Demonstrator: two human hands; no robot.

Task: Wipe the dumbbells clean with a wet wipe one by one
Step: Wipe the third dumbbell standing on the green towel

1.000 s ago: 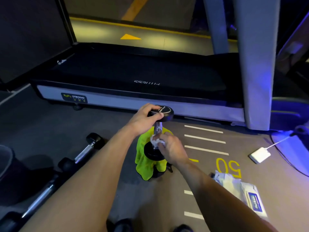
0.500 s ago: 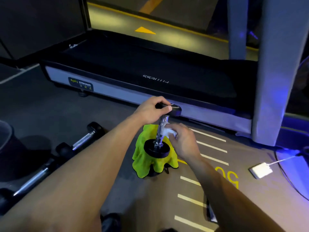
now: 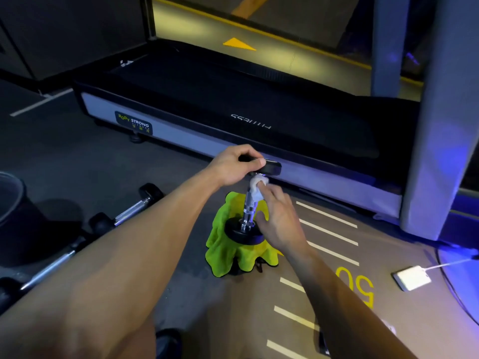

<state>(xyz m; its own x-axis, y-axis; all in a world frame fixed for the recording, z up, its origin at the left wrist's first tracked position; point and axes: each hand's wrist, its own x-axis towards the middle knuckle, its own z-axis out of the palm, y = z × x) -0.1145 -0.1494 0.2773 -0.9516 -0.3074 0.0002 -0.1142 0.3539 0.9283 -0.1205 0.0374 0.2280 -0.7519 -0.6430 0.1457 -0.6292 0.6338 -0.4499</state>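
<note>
A dumbbell point(image 3: 248, 215) with black ends and a chrome handle stands upright on a bright green cloth point(image 3: 225, 246) draped over a low stand. My left hand point(image 3: 234, 164) grips its top end from above. My right hand point(image 3: 278, 218) presses a crumpled white wet wipe point(image 3: 257, 187) against the upper part of the handle, just under the top end, with the fingers wrapped loosely round the bar. Two other dumbbells point(image 3: 131, 207) lie on the floor at the left.
A treadmill point(image 3: 233, 104) runs across behind the stand, its grey upright post point(image 3: 438, 125) at the right. A dark bin point(image 3: 15, 211) stands at the far left. A white charger point(image 3: 412, 278) with a cable lies on the floor at the right.
My right hand has slid the wipe up the handle from near the bottom end to just under the top end. The view has shifted to the right and closer.
</note>
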